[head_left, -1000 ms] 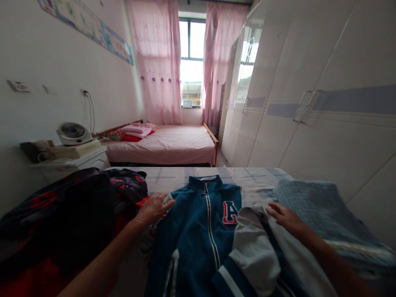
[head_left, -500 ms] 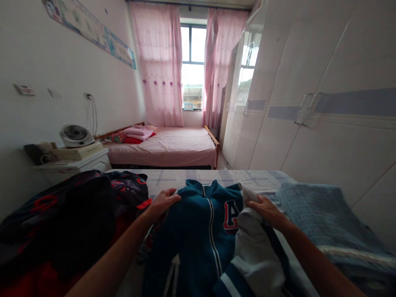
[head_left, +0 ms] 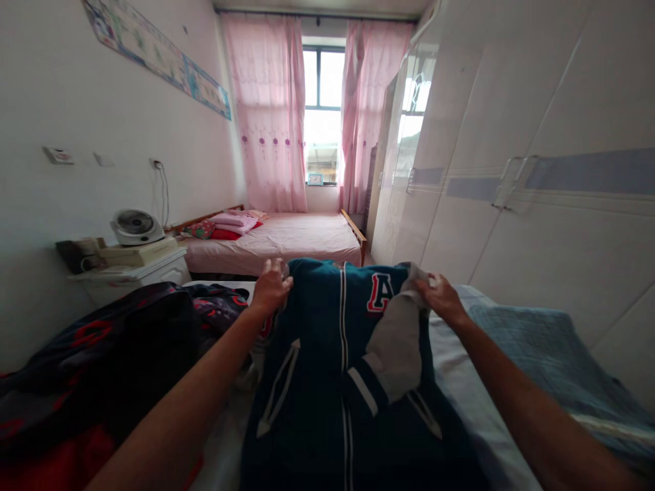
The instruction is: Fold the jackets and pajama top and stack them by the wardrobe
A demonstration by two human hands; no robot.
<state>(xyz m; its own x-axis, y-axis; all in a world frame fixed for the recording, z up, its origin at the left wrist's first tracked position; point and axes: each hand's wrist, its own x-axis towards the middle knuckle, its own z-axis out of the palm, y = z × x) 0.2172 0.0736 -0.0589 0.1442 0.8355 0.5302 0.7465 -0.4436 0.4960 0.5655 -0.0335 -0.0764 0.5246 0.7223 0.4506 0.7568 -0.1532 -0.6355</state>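
Observation:
A dark teal zip-up jacket (head_left: pixel 317 327) with grey sleeves and a letter A patch hangs spread between my hands, front side facing me. My left hand (head_left: pixel 272 286) is closed on its left shoulder edge. At the opposite shoulder my right hand (head_left: pixel 441 294) grips the cloth where the grey sleeve starts. That sleeve folds inward across the front, its striped cuff lying over the zip side. The other sleeve is mostly hidden behind my left forearm. Below, the jacket's hem runs out of view.
A heap of black and red clothes (head_left: pixel 133 341) lies at the left, and a folded blue-grey cloth (head_left: pixel 542 354) at the right, on the near bed (head_left: pixel 460 372). Beyond stand a pink bed (head_left: pixel 301 235), a cabinet with a fan (head_left: pixel 137 227), and a tall wardrobe (head_left: pixel 460 232) along the right.
Both hands have lifted the jacket up and away from me, and moved slightly apart. Its front now hangs straighter, with both pocket trims showing.

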